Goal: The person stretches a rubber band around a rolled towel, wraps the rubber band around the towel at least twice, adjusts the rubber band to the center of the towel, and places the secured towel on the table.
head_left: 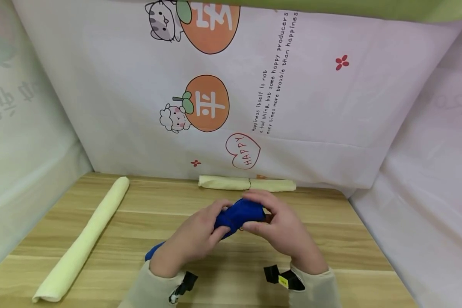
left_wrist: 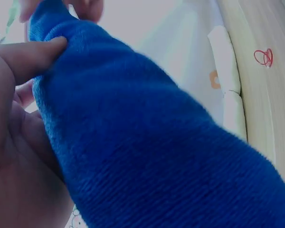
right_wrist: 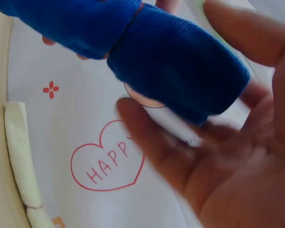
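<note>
Rolled blue towel [left_wrist: 133, 123], left hand [head_left: 194, 233] clamped round it, right hand [head_left: 279, 226] fingers apart, seems mid-banding, red band [right_wrist: 140, 6] probably needing centring.

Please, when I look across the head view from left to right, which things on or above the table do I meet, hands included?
Long pale-yellow roll → left hand → the part of the blue cloth between the hands → right hand.
</note>
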